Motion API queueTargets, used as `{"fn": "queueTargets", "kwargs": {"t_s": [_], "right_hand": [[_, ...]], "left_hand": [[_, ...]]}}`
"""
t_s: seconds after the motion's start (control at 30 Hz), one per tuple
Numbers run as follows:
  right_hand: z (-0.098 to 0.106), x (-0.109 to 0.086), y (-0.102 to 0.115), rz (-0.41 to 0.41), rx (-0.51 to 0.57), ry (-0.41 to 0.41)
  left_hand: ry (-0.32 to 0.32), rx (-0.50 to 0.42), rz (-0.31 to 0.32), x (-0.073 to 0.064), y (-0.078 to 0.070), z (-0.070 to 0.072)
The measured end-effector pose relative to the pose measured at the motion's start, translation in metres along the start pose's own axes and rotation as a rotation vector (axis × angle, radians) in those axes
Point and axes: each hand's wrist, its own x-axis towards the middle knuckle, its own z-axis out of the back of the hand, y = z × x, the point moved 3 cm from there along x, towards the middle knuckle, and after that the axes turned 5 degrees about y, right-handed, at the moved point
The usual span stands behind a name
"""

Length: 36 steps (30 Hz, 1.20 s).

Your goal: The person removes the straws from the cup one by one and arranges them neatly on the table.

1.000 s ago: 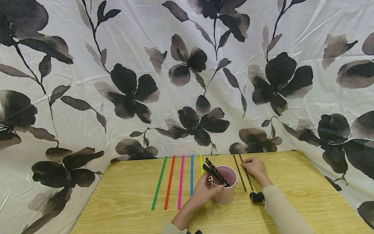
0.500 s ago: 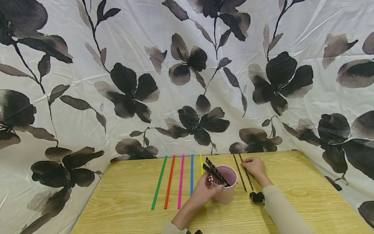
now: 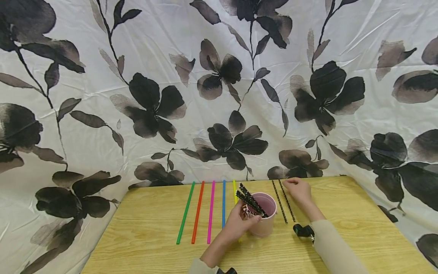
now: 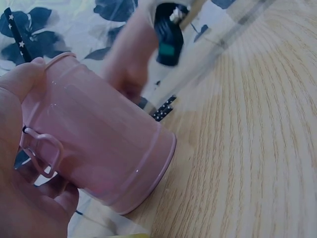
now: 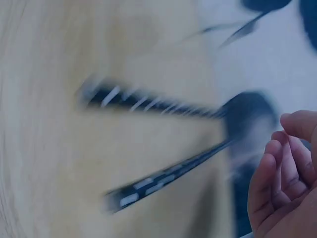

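Head view shows us work that we judge to be partway through. Laid out on the table (image 3: 345,213) are a green straw (image 3: 186,213), a red straw (image 3: 198,212), a magenta straw (image 3: 211,212), a blue straw (image 3: 224,203) and a partly hidden yellow straw (image 3: 235,189); farther right, two dotted black straws (image 3: 287,201) lie side by side, apart. What is left, as far as we see, is the black bundle (image 3: 254,203) leaning inside the pink bucket (image 3: 261,228).

We see the left hand (image 3: 237,223) gripping that bucket, thumb at the rim, fingers around the side; whether the base touches the tabletop, we cannot tell. The right hand (image 3: 300,192) is just right of the outer black straw's far end, fingers loosely curled, thumb near the index fingertip, nothing visible between them. The bundle leans toward the left hand, well away from the right.
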Motion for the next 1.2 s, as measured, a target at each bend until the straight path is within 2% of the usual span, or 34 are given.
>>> {"fn": "queueTargets", "kwargs": {"t_s": [0.13, 0.27, 0.4, 0.53, 0.63, 0.8, 0.9, 1.03, 1.2], "right_hand": [[0.004, -0.022, 0.038, 0.096, 0.058, 0.034], [0.002, -0.048, 0.072, 0.171, 0.114, 0.096], [-0.004, -0.067, 0.091, 0.228, 0.110, 0.194], [-0.013, -0.078, 0.101, 0.252, 0.091, 0.276], [-0.020, -0.081, 0.103, 0.288, 0.054, 0.303], [-0.031, -0.077, 0.103, 0.357, -0.059, 0.297], [-0.036, -0.073, 0.106, 0.387, -0.102, 0.297], [-0.041, -0.071, 0.111, 0.418, -0.116, 0.362], [-0.046, -0.067, 0.112, 0.396, -0.099, 0.439]], "left_hand": [[-0.013, 0.020, 0.004, -0.001, -0.002, 0.001], [0.003, 0.008, -0.012, -0.001, -0.005, 0.001], [0.021, 0.011, -0.022, -0.003, -0.017, -0.002], [0.041, 0.016, -0.028, -0.006, -0.031, -0.006], [0.042, 0.016, -0.043, -0.007, -0.030, -0.007], [0.014, 0.033, -0.088, -0.006, -0.008, -0.004], [0.018, 0.051, -0.113, -0.004, 0.003, -0.005], [0.036, -0.019, -0.114, -0.004, 0.009, -0.008], [0.007, -0.115, -0.087, -0.004, 0.010, -0.011]]}}
